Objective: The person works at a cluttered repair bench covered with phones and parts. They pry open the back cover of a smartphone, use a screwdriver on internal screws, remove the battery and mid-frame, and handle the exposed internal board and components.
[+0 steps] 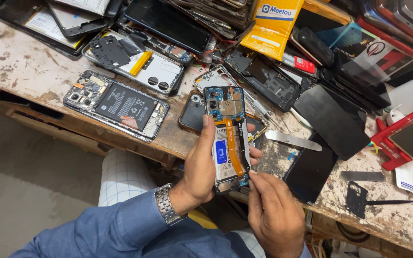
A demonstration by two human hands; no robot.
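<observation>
An opened phone [227, 136] with its back cover off, showing a white battery, an orange flex cable and a blue circuit board at the top, stands upright over the bench edge. My left hand [198, 169] grips it from the left side, thumb on its edge, fingers behind. My right hand [272, 215] is below and to the right, with thumb and fingertip pinched against the phone's lower right corner. I cannot see whether anything small sits between those fingertips.
A worn wooden bench [20, 67] holds another opened phone [116, 105], a white-backed one [139, 64], dark screens [333, 122], a metal pry blade [292, 140], a yellow packet [273, 26], a red holder [402, 138] and a black phone case [193, 113].
</observation>
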